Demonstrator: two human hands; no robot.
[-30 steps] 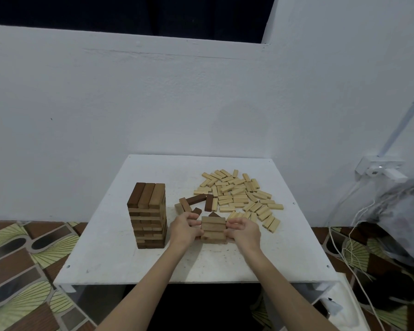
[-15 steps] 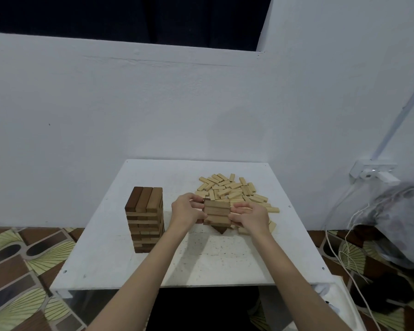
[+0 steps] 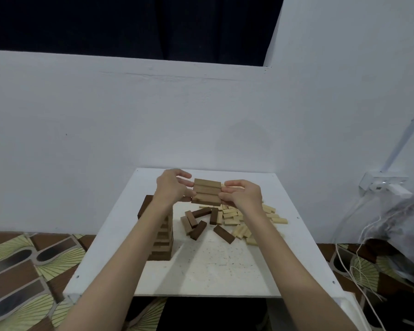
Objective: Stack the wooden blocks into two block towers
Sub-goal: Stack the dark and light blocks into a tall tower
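- Head view: a small stack of brown blocks [image 3: 206, 191] is held in mid-air between both hands, above the white table [image 3: 210, 271].
- Left hand [image 3: 171, 187]: fingers are curled against the stack's left end, thumb arched above; that end is gripped.
- Right hand [image 3: 244, 195]: fingers are curled onto the stack's right end; that end is gripped too.
- About four layers are seen in the held stack, lying flat and level.
- Dark block tower [image 3: 159, 231] is standing upright on the table's left part, partly hidden by the left forearm; the held stack is just right of and above its top, not touching as far as can be seen.
- Loose dark blocks [image 3: 202, 223] are scattered on the table below the held stack, lying flat at mixed angles.
- Pile of light blocks [image 3: 249, 218] is spread to the right of the dark ones, partly covered by the right wrist.
- Wall socket with a white plug [image 3: 382, 187] is seen on the right wall, cables hanging down.
- Patterned floor mat [image 3: 22, 266] is seen at left.
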